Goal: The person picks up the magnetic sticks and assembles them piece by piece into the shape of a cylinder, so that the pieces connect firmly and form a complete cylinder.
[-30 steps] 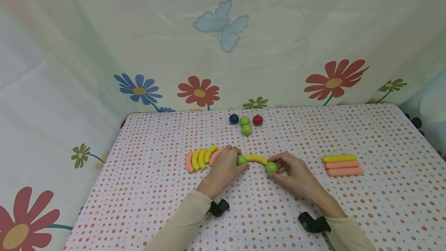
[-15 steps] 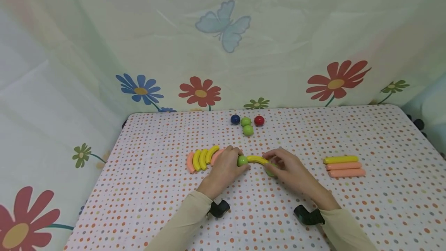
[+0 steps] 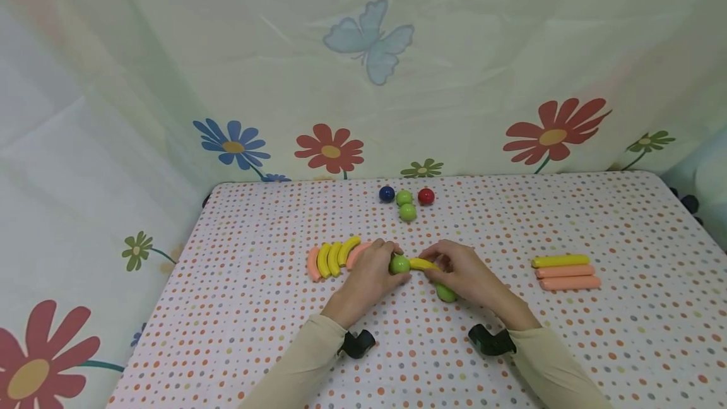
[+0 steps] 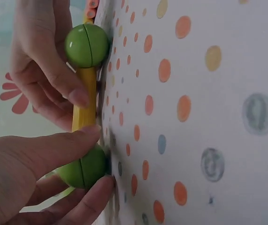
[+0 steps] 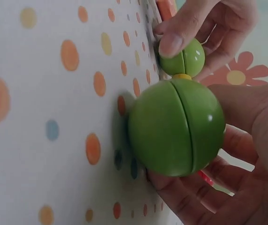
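My left hand (image 3: 366, 275) grips a green ball (image 3: 400, 264) between thumb and fingers. A curved yellow bar (image 3: 419, 264) reaches from that ball to a second green ball (image 3: 445, 294) at its right end. The right hand (image 3: 470, 276) pinches the bar near its right end, its thumb partly covering it. In the left wrist view the yellow bar (image 4: 84, 105) joins both balls. In the right wrist view the second green ball (image 5: 176, 127) sits close over the cloth, beside the curled right fingers.
Left of my hands lies a row of curved yellow (image 3: 324, 260) and pink bars (image 3: 313, 264). Straight yellow (image 3: 561, 260) and pink rods (image 3: 570, 283) lie at right. Blue (image 3: 387, 194), green (image 3: 407, 212) and red balls (image 3: 426, 196) stand near the table's back edge.
My right hand has shifted left from the second green ball onto the yellow bar. The bar's right end and that ball have swung nearer to me. The left hand keeps its hold.
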{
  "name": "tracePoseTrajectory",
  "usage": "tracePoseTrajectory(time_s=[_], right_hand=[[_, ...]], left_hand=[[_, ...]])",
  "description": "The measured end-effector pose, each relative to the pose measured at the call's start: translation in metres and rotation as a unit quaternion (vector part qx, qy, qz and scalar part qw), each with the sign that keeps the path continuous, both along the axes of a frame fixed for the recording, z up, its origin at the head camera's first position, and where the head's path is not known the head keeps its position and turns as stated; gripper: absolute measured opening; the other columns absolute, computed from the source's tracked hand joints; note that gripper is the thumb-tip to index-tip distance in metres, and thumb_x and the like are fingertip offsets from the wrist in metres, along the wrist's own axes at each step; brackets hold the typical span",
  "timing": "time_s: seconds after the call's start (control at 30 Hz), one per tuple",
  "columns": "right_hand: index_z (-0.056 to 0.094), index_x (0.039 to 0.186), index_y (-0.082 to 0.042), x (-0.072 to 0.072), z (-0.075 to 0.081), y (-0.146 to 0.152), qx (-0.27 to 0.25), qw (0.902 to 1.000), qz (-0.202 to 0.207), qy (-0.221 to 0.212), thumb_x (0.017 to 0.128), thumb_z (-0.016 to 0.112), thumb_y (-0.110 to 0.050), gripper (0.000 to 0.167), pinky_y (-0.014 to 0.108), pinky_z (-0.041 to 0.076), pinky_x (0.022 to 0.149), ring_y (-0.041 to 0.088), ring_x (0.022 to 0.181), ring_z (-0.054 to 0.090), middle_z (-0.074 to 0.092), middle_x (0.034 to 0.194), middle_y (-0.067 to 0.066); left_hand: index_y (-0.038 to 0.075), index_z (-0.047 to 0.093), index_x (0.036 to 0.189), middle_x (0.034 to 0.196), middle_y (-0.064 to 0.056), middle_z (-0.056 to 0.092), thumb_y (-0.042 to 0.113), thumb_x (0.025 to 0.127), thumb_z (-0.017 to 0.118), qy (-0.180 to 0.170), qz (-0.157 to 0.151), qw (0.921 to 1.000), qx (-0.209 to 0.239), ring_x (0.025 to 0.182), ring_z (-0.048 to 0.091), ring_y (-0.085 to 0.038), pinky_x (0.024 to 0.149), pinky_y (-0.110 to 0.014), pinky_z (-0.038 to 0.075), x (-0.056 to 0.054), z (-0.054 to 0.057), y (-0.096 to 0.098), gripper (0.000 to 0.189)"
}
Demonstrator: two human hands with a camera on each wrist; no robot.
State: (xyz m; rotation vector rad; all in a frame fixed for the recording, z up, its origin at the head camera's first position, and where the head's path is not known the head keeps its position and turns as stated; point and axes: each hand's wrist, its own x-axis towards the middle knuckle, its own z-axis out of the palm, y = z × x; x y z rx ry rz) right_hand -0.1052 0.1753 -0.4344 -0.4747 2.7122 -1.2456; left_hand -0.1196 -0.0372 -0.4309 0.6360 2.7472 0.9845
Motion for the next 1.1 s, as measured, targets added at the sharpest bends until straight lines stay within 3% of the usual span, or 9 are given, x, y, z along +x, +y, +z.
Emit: tracePoseTrajectory(time_s=[0.2, 0.37, 0.5, 0.87, 1.1], right_hand=[[0.073, 0.115, 0.001, 0.001, 0.000, 0.008, 0.019, 0.9994, -0.030, 0.001, 0.092, 0.077, -0.004, 0.023, 0.026, 0.050, 0.068, 0.015, 0.082, 0.059, 0.071, 0.107, 0.011], [0.072, 0.115, 0.003, 0.003, 0.000, 0.020, 0.022, 0.9980, -0.058, 0.008, 0.092, 0.077, -0.003, 0.025, 0.026, 0.049, 0.065, 0.017, 0.081, 0.059, 0.071, 0.104, 0.011], [0.071, 0.115, 0.004, 0.005, 0.000, 0.028, 0.024, 0.9966, -0.079, 0.009, 0.091, 0.077, -0.002, 0.025, 0.026, 0.049, 0.063, 0.017, 0.081, 0.060, 0.071, 0.100, 0.011], [0.071, 0.114, 0.005, 0.005, -0.004, 0.034, 0.038, 0.9936, -0.106, 0.007, 0.091, 0.078, -0.003, 0.025, 0.028, 0.050, 0.066, 0.019, 0.082, 0.062, 0.071, 0.103, 0.015], [0.071, 0.115, 0.006, 0.005, -0.002, 0.031, 0.036, 0.9933, -0.110, 0.012, 0.091, 0.077, -0.002, 0.025, 0.027, 0.047, 0.064, 0.019, 0.080, 0.058, 0.070, 0.101, 0.014]], left_hand=[[0.003, 0.066, 0.128, 0.113, -0.009, 0.060, 0.015, 0.093, 0.082, -0.008, 0.016, 0.9998, 0.002, 0.094, 0.058, -0.017, 0.079, -0.026, 0.052, 0.000, 0.010, -0.015, 0.039], [0.002, 0.068, 0.126, 0.114, -0.011, 0.061, 0.008, 0.096, 0.076, 0.034, 0.061, 0.9966, -0.043, 0.093, 0.060, -0.020, 0.082, -0.034, 0.055, -0.005, 0.017, -0.030, 0.031], [0.000, 0.070, 0.123, 0.114, -0.013, 0.064, 0.003, 0.096, 0.074, 0.059, 0.072, 0.9935, -0.066, 0.095, 0.065, -0.025, 0.080, -0.036, 0.057, -0.005, 0.018, -0.038, 0.027], [0.001, 0.073, 0.114, 0.105, -0.011, 0.066, 0.004, 0.094, 0.078, 0.068, 0.035, 0.9908, -0.112, 0.090, 0.064, -0.024, 0.075, -0.033, 0.057, 0.001, 0.007, -0.026, 0.021], [0.002, 0.075, 0.113, 0.103, -0.009, 0.068, 0.009, 0.094, 0.078, 0.070, 0.014, 0.9919, -0.105, 0.087, 0.062, -0.018, 0.075, -0.028, 0.055, 0.002, 0.003, -0.009, 0.021]])
